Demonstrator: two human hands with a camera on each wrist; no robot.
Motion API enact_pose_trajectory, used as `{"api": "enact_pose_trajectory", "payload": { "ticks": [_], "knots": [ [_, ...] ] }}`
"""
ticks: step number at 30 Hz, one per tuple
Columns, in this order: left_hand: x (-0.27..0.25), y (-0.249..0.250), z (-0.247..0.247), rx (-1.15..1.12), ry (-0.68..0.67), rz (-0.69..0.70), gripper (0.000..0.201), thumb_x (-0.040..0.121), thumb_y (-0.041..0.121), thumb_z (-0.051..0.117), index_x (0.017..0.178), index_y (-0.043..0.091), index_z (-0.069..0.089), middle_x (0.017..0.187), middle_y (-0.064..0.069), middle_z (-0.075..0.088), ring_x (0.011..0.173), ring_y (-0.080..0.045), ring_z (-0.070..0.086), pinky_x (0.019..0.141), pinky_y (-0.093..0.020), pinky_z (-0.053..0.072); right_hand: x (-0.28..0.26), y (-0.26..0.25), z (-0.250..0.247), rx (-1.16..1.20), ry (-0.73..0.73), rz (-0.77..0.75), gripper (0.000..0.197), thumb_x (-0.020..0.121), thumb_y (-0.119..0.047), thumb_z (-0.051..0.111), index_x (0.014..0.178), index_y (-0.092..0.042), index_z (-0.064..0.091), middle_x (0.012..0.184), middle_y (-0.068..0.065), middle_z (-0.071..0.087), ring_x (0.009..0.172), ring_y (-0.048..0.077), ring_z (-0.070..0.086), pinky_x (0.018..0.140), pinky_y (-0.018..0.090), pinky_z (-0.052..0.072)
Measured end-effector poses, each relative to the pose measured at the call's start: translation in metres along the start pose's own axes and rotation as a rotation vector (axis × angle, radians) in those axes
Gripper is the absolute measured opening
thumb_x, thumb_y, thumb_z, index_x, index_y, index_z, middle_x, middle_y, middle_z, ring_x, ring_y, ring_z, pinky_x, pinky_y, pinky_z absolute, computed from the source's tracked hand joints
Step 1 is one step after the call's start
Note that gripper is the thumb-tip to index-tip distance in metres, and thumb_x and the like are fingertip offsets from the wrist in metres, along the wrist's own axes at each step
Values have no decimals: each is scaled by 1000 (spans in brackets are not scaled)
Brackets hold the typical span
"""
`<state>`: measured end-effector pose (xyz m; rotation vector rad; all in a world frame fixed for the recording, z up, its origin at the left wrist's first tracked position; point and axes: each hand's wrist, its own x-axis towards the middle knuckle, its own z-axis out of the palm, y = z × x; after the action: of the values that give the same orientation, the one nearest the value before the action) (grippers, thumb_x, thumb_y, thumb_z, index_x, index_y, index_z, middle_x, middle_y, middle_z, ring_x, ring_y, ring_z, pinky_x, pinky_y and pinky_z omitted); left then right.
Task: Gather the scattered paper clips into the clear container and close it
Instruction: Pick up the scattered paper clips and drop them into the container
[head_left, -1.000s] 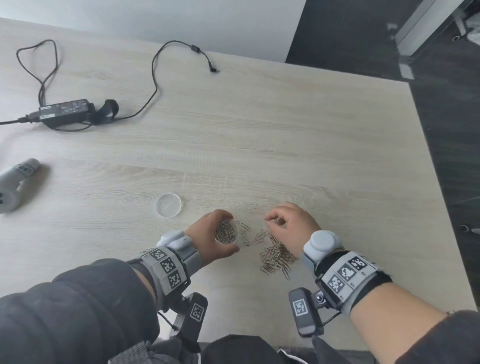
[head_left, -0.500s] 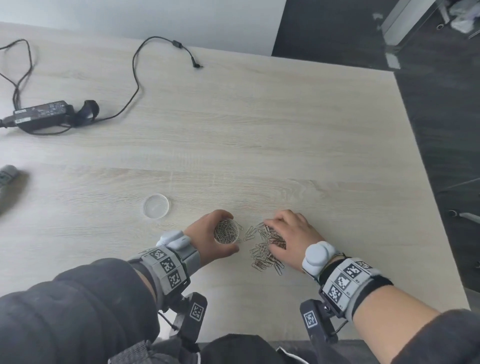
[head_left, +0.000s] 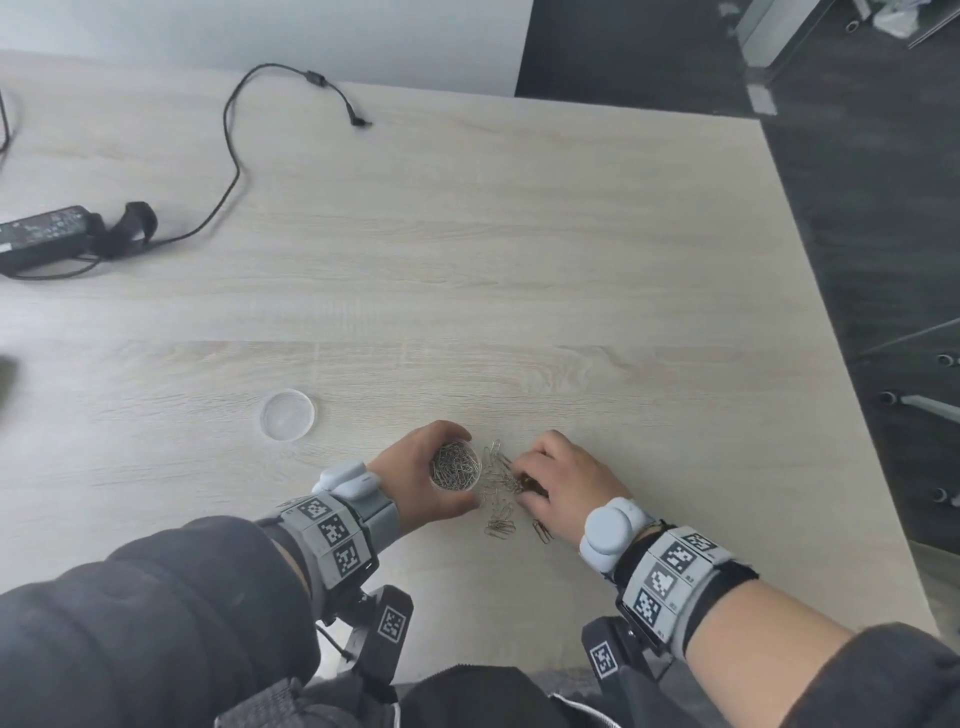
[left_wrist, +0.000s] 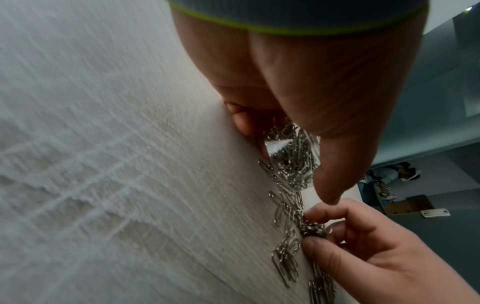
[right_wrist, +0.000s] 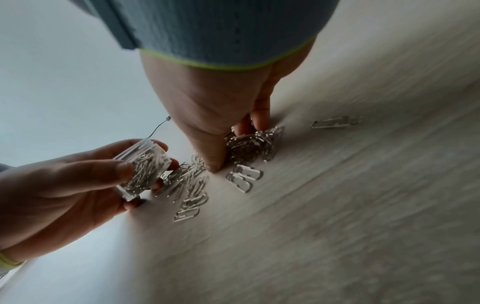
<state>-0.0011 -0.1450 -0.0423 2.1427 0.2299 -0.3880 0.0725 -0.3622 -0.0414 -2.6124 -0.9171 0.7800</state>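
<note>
most of the paper clips (head_left: 455, 466) already sit in the clear container (head_left: 456, 486), gripped by the left hand (head_left: 415, 467). just at its 3 o'clock the right hand (head_left: 566, 480) pinches a bunch from the loose clips (head_left: 500, 506) on the table (head_left: 519, 270) (a fair few remain). the lid (head_left: 288, 416) waits at 10 o'clock, so closing is not yet done.

This looks like an office or meeting room. A large pale wood-grain laminate table (head_left: 519, 249) stands against a plain white wall (head_left: 260, 31) on dark grey flooring (head_left: 857, 208), and a black laptop power brick (head_left: 44, 236) with its thin black cable (head_left: 234, 156) lies at the table's far left. Small silver metal paper clips (head_left: 500, 488) lie on the tabletop, and castor wheels of rolling furniture (head_left: 948, 359) show at the right edge.
</note>
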Motion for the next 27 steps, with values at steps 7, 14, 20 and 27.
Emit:
{"api": "enact_pose_trajectory", "payload": {
  "ticks": [7,14,20,27],
  "knots": [
    [0,-6,-1,-12,-12,1,70,60,56,77,122,35,50,103,21,56,95,2,56,81,-15,42,12,3,-18,59,-12,73,17,83,-15,59,97,-23,64,106,-4,55,88,21,57,74,35,49],
    [2,-7,-1,-14,-11,-10,69,61,51,80,122,35,51,106,17,58,96,0,58,84,-19,47,17,-4,-32,186,47,124,12,84,-16,62,91,-25,66,95,-11,55,88,11,54,76,23,40],
    [4,-8,2,-24,-11,-8,67,59,51,79,118,35,53,101,16,60,92,0,59,80,-21,49,23,-47,-40,352,85,3,16,79,-18,66,79,-34,63,88,-12,57,82,9,58,77,28,48],
    [9,-13,8,8,12,31,44,55,54,75,89,43,50,86,13,60,81,-2,58,67,-23,48,27,-72,-29,252,-14,-115,13,82,-17,64,93,-24,66,94,-11,51,82,10,51,74,24,40]
  ]
}}
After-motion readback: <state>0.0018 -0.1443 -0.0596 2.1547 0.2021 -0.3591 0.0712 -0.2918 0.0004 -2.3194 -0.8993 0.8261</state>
